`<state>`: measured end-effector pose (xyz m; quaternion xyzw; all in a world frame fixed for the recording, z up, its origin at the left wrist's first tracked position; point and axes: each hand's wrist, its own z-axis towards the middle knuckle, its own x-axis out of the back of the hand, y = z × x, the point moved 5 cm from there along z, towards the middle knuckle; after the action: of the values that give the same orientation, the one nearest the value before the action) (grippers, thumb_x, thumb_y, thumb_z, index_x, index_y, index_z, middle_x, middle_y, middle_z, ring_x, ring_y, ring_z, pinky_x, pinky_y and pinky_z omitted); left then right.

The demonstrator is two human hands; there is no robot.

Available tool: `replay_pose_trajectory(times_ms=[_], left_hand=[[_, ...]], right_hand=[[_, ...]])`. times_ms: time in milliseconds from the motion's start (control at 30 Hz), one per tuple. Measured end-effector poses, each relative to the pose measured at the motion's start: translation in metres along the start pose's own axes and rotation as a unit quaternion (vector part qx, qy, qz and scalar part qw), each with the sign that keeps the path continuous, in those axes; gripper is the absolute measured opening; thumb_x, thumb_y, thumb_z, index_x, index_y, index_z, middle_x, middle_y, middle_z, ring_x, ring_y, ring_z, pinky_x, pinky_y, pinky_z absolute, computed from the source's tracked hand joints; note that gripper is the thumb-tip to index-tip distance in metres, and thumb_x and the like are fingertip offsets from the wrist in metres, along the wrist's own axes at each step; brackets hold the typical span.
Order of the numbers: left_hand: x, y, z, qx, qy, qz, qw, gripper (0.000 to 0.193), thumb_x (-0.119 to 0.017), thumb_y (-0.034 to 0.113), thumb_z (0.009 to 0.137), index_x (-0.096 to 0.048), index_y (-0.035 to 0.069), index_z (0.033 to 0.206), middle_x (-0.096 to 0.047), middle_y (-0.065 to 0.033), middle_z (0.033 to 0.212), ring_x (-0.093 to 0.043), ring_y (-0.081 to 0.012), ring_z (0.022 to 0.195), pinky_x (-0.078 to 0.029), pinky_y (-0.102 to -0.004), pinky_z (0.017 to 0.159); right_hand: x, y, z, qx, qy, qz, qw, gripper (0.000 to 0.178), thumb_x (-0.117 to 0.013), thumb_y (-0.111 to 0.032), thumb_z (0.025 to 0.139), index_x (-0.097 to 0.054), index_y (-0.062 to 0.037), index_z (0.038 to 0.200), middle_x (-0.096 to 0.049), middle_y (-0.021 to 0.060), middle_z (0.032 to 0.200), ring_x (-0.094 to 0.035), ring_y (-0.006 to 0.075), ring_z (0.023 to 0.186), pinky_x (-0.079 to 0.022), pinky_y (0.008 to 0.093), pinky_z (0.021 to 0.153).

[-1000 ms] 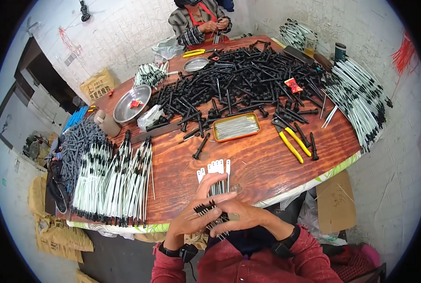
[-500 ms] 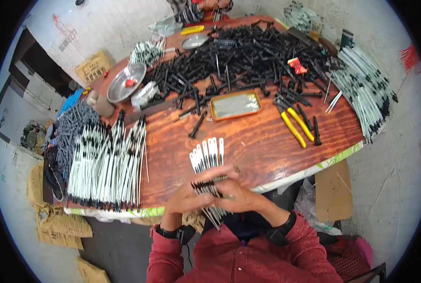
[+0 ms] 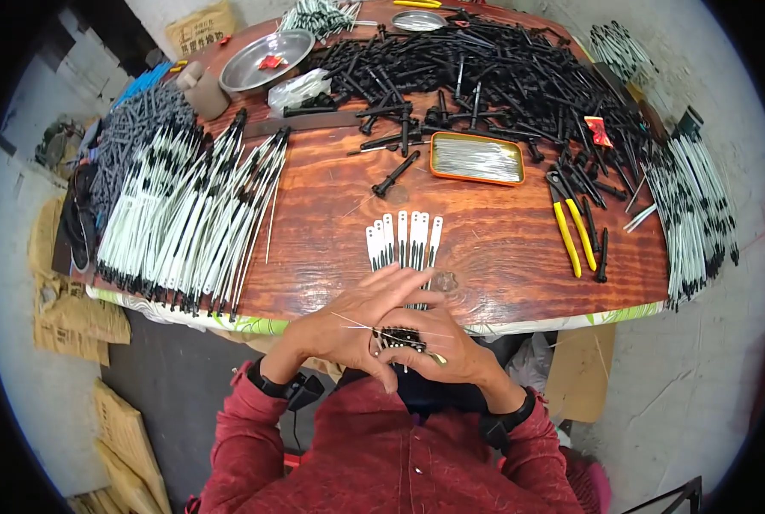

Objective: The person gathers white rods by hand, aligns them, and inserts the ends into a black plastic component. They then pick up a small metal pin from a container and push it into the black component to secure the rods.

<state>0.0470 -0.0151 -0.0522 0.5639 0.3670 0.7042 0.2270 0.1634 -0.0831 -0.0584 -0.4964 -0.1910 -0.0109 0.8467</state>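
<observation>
Over the near edge of the tabletop (image 3: 331,223), a bundle of white-tabbed rods (image 3: 414,231), right hand (image 3: 451,347) with its grip wrapped around it, left hand (image 3: 348,317) laid across, its grip unclear, yellow-handled pliers (image 3: 564,236) and orange-rimmed tin (image 3: 476,178) beyond

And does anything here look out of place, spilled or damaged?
A red packet on the black pile looks stray, unlike the parts around it; another packet sits in the bowl. One black part lies alone, apart from the pile. No spill or damage shows.

A workshop: heaped black parts (image 3: 485,77), yellow-handled pliers (image 3: 565,233), apparently sacks (image 3: 76,315).
</observation>
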Motion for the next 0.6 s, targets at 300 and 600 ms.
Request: replay_pose_trajectory(times_ms=[300,600], left_hand=[[-0.007,0.002,-0.001,-0.062,0.003,0.065,0.996,0.123,-0.088,0.061,0.055,-0.034,0.008,0.152,-0.042,-0.0153,0.15,-0.031,-0.0367,0.144,-0.019,-0.0519,0.121],[-0.004,0.005,-0.001,-0.055,0.01,0.023,0.998,0.114,-0.087,0.06,0.057,-0.041,0.011,0.149,-0.043,-0.0147,0.147,-0.031,-0.0371,0.143,-0.022,-0.0514,0.12]], right_hand=[[0.002,-0.008,-0.002,-0.037,0.003,0.037,0.999,0.028,-0.077,-0.019,0.082,-0.066,-0.0062,0.104,-0.07,0.0058,0.102,-0.064,0.0295,0.095,-0.047,0.0407,0.086],[0.008,-0.027,0.004,0.071,0.022,-0.118,0.99,0.041,-0.077,-0.025,0.077,-0.064,-0.0064,0.111,-0.067,0.0075,0.109,-0.061,0.0309,0.105,-0.044,0.0439,0.093]])
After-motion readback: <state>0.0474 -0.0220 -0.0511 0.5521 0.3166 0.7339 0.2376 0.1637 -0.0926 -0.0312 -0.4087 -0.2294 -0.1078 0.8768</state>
